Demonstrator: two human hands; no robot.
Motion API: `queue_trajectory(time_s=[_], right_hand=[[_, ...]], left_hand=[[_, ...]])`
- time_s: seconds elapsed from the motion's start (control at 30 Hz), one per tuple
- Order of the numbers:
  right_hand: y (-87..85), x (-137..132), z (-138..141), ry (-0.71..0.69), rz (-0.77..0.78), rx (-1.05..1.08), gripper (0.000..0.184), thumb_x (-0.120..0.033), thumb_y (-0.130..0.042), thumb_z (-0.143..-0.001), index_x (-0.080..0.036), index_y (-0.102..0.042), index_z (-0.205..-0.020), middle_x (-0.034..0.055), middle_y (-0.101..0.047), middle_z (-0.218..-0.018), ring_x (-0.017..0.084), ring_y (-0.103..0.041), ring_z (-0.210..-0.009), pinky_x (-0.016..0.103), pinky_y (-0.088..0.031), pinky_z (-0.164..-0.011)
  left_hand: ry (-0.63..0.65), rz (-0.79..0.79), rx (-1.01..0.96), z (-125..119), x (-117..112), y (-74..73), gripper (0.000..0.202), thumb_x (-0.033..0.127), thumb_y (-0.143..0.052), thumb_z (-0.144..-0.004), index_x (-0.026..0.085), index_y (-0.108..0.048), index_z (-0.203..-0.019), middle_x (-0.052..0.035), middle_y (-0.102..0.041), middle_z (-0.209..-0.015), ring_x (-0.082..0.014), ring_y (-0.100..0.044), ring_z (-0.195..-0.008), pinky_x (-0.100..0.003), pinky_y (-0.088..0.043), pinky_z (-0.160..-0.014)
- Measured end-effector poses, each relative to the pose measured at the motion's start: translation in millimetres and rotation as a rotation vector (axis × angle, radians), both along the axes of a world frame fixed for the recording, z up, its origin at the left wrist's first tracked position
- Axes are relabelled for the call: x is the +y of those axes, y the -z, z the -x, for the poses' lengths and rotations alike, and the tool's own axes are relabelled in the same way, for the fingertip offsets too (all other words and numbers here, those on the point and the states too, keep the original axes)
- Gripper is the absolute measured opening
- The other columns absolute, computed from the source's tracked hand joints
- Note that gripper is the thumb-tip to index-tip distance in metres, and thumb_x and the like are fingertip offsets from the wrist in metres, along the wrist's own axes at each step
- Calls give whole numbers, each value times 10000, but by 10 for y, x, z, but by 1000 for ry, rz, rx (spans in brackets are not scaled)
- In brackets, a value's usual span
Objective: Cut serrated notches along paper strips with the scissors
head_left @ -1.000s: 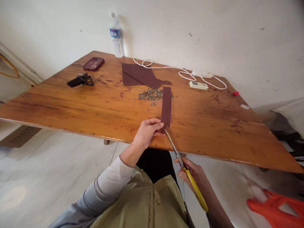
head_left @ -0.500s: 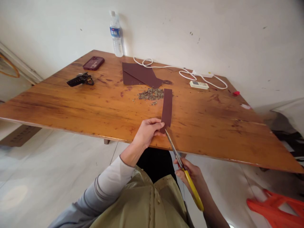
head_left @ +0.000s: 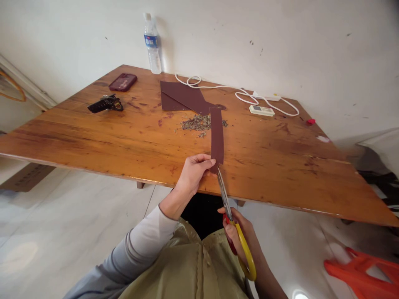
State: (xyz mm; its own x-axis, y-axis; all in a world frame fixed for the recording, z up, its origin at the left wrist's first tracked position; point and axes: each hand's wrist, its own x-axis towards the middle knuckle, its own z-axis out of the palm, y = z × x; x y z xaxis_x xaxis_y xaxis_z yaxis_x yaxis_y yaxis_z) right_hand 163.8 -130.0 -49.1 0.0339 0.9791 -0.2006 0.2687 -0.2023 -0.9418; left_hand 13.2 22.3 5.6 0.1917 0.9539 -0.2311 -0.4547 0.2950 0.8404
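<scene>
A wide wooden table (head_left: 93, 137) fills the room's corner, with dark red sheets (head_left: 183, 97) lying flat near its far side. Over the near edge a strip (head_left: 216, 137) of the same stuff stands almost upright, pinched at its bottom end by the left hand (head_left: 193, 172). The right hand (head_left: 241, 236), below the table edge, is clenched round the scissors (head_left: 225, 199), whose blade tips touch the strip's lower edge. Small scraps (head_left: 198, 122) lie heaped behind the strip.
</scene>
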Motion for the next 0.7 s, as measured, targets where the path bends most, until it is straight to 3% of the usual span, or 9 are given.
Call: queue_trajectory(time_s=[0.27,0.5,0.7], right_hand=[[18,-35,9,44,38,41,215,-353,-607,-858,-206,-640,-1012,-82,-369,-604,113,-316,-469,217,-263,-420],[53,-27,9,59,32,-10,178,-299,-611,-826,-196,-643,-967,-71,-379,-602,123,-329,-491,222,-283,-434],[25,-20,-48,36,-2,-71,212,-317,-624,-816,-203,-660,-990,-56,-462,-618,137,-430,-498,238,-381,-474]], left_hand=[[-5,5,5,-1,-13,-16,134,223,-779,-620,135,-678,-620,-2,-631,-649,-99,-562,-548,-240,-511,-540],[13,-13,-3,9,-8,-2,132,231,-778,-620,143,-680,-606,8,-617,-583,-87,-558,-512,-215,-456,-529],[-51,28,-51,0,-10,-5,228,265,-852,-556,151,-661,-608,25,-592,-630,-93,-549,-565,-245,-534,-565]])
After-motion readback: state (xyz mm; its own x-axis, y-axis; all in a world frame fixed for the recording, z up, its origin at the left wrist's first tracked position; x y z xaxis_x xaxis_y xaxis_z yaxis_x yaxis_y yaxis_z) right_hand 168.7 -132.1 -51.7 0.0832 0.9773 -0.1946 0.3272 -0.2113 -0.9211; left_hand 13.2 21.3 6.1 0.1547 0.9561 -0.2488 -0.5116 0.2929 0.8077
